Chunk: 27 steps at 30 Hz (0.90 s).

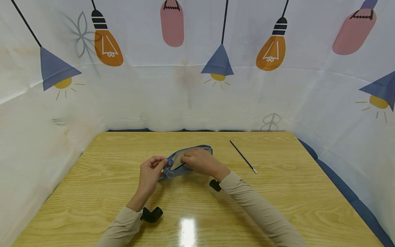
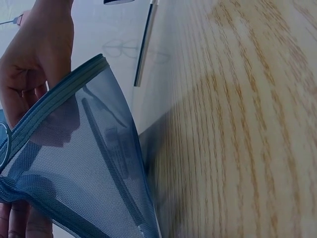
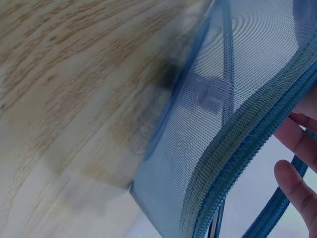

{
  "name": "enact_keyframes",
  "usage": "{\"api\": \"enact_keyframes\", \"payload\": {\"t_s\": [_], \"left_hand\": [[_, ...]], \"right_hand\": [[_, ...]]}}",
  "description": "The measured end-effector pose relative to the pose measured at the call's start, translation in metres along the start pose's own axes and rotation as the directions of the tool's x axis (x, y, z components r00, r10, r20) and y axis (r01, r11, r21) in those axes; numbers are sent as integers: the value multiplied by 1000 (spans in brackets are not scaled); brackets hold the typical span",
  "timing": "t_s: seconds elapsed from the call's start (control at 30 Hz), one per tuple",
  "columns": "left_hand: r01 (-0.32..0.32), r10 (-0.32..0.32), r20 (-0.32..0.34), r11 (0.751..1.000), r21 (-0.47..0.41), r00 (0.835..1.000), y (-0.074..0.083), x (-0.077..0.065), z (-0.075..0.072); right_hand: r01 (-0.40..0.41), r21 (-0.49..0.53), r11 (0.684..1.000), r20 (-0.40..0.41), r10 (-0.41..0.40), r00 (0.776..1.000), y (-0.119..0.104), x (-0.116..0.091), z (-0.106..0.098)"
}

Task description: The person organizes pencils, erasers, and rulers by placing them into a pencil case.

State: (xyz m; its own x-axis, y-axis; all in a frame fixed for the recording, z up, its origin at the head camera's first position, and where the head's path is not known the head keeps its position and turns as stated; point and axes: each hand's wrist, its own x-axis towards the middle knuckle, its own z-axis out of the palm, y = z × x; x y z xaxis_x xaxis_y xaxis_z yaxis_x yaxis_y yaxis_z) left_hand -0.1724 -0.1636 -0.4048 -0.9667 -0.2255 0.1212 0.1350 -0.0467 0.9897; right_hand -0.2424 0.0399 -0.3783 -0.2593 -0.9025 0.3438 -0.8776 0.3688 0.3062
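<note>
A blue mesh zip pouch (image 1: 177, 173) lies with its zip open in front of both hands. My left hand (image 1: 149, 175) pinches its left end by the zip edge. My right hand (image 1: 202, 161) reaches into the opening, fingers curled at the end of a dark pencil (image 1: 179, 166). Through the mesh in the left wrist view, a long pencil (image 2: 111, 163) shows inside the pouch, near the right hand's fingers (image 2: 59, 119). The right wrist view shows the zip edge (image 3: 237, 139) close up, with left-hand fingers (image 3: 297, 191) beside it.
A second dark pencil (image 1: 243, 157) with a white end lies on the wooden table (image 1: 277, 206), right of the pouch. Black wrist mounts (image 1: 152, 215) sit on both wrists. A white cloth (image 1: 185, 96) printed with lamps hangs behind the table.
</note>
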Motion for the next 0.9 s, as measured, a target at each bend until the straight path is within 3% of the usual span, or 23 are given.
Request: {"api": "enact_keyframes", "payload": {"t_s": [0.43,0.9], "left_hand": [[-22,22,-11,1000,21,1000,-3,-1,0],[22,-22,-45,1000,11,999,1,1,2]], "right_hand": [[-23,-6,1000,-81,22,996,0,-2,-5],[-62,-27,998,-145,57,988,5,-9,-14]]}}
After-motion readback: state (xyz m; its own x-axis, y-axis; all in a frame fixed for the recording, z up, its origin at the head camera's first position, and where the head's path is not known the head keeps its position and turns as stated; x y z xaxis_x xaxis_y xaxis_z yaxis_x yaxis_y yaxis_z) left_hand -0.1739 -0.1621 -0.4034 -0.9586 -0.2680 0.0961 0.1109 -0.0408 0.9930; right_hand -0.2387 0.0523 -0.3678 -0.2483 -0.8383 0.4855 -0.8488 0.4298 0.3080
